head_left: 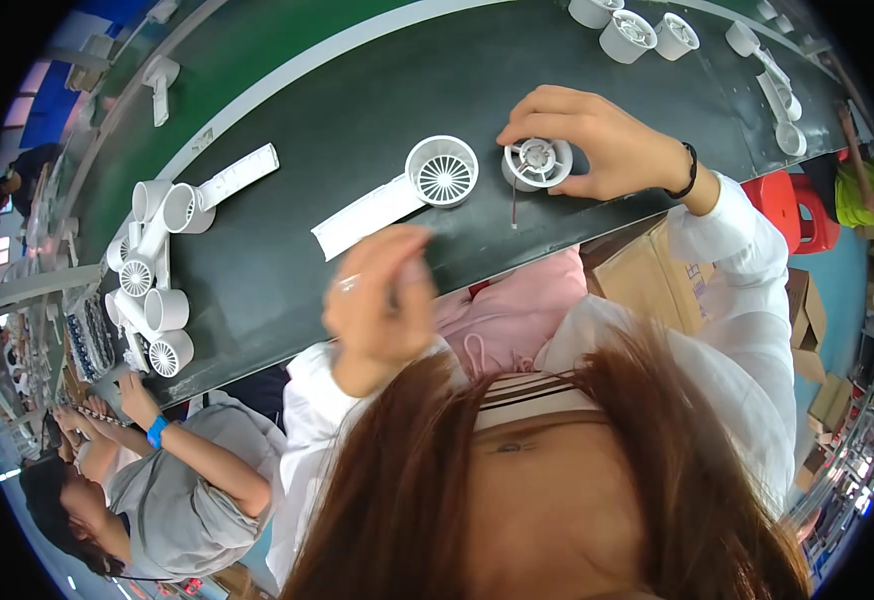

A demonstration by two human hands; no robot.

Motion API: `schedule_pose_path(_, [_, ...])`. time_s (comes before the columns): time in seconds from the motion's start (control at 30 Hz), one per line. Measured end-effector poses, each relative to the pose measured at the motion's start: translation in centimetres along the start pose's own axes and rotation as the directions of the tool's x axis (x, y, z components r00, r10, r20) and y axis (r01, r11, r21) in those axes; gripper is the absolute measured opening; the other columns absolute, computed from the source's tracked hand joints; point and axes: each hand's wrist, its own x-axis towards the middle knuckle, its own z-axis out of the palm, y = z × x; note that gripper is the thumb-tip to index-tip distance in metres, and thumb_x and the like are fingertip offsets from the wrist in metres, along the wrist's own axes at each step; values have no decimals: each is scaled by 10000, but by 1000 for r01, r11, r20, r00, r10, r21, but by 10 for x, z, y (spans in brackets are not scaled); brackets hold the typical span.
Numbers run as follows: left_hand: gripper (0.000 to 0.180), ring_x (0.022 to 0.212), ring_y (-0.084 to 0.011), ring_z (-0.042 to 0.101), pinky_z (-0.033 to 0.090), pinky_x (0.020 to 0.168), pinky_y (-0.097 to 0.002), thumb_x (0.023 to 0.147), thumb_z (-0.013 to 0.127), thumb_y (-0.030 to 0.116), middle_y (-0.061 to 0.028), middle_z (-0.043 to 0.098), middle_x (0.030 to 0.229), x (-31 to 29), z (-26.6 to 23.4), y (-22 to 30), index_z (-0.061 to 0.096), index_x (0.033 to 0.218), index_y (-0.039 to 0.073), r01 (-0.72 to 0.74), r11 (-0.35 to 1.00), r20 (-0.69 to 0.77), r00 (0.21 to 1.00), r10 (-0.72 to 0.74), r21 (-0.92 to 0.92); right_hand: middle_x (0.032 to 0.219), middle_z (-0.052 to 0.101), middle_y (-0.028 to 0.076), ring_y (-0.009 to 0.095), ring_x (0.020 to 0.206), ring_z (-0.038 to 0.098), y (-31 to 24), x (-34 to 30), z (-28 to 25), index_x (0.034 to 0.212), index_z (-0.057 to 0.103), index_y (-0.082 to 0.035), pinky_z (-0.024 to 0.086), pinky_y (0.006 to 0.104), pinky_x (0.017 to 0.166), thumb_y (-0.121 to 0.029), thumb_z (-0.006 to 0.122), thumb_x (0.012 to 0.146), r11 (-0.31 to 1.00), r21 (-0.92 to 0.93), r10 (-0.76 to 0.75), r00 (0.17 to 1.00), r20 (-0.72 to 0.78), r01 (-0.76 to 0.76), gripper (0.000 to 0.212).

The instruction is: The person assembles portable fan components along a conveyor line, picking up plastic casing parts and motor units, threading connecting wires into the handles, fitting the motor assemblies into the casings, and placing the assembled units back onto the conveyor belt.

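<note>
Fan unit (537, 160) sits right of upper centre; I see the right hand (607, 145) pinching its rim between thumb and fingers. I can't tell the blurred left hand's (382, 305) hold. I'd keep the trailing wire (514, 205) clear.

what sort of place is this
Probably a factory assembly line: a long dark work surface, clustered similar white plastic parts, and a co-worker beside it.
</note>
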Motion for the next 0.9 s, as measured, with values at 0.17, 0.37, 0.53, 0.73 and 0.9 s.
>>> schedule_pose_path(0.17, [234, 587, -257, 600, 478, 516, -328, 795, 688, 106, -147, 640, 805, 9, 48, 21, 621, 990, -4, 407, 907, 257, 893, -370, -107, 1048, 577, 141, 325, 951, 559, -28, -4, -1, 1085, 599, -27, 473, 390, 810, -10, 723, 549, 999, -1, 40, 993, -107, -41, 551])
schedule_pose_path(0.37, [66, 588, -241, 591, 446, 525, -318, 854, 612, 40, -126, 628, 784, 11, 41, 17, 624, 867, -23, 383, 884, 267, 911, -313, -269, 1031, 572, 145, 305, 907, 566, -58, 0, -4, 1067, 608, -15, 477, 368, 764, -13, 688, 555, 997, 83, 14, 970, -243, 7, 518])
schedule_pose_path(0.53, [71, 616, -229, 603, 465, 560, -296, 842, 615, 35, -133, 637, 814, 9, 26, 17, 617, 858, -34, 452, 810, 322, 882, -344, -373, 1048, 565, 144, 296, 916, 574, -59, 5, 10, 1088, 607, -10, 479, 357, 776, -12, 668, 564, 998, 57, 21, 963, -268, -6, 527])
schedule_pose_path(0.73, [87, 641, -222, 618, 491, 609, -280, 830, 625, 37, -163, 662, 896, 4, 22, 16, 610, 797, -42, 450, 835, 243, 889, -387, -317, 1045, 570, 161, 295, 902, 593, -75, 15, 11, 1107, 594, -3, 493, 353, 759, -8, 709, 601, 993, 109, -3, 952, -305, 38, 520])
schedule_pose_path(0.9, [109, 778, -169, 642, 488, 646, -255, 850, 591, 1, -221, 651, 1058, 2, 7, 21, 593, 763, -64, 595, 666, 321, 804, -501, -449, 1095, 575, 237, 299, 915, 625, -77, 13, 20, 1110, 596, 33, 516, 355, 799, -28, 769, 655, 987, 116, -62, 927, -371, 112, 490])
